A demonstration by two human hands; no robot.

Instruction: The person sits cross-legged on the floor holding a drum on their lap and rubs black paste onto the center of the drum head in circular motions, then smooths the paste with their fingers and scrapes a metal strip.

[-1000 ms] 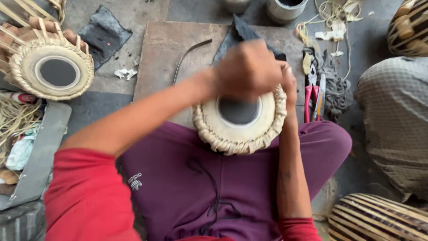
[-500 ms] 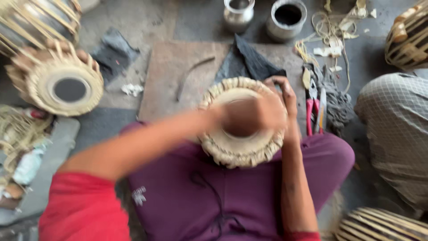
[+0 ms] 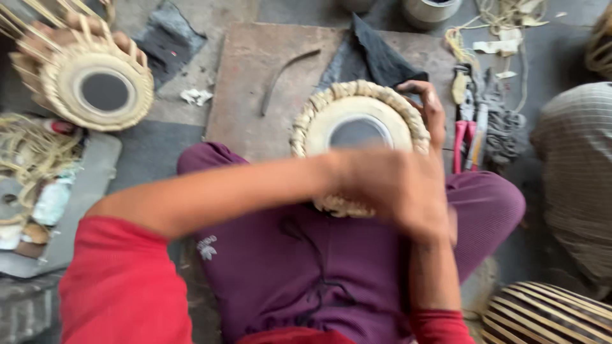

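Observation:
A small hand drum with a pale skin, a black centre spot and a braided straw-coloured rim rests on my lap, between my purple trouser legs. My right hand grips its far right rim, fingers curled over the braid. My left arm crosses in front of me from the lower left. My left hand is blurred with motion over the drum's near rim, its fingers bunched. I cannot make out whether it holds anything.
A second drum lies at the top left with another person's fingers behind it. Beyond my knees are a wooden board, a black cloth and pink-handled pliers. A striped drum shell sits bottom right, a person's checked-cloth knee at right.
My left hand has slid from the centre of the drum skin toward me onto the near rim, uncovering the black spot. My right hand has stayed on the far rim.

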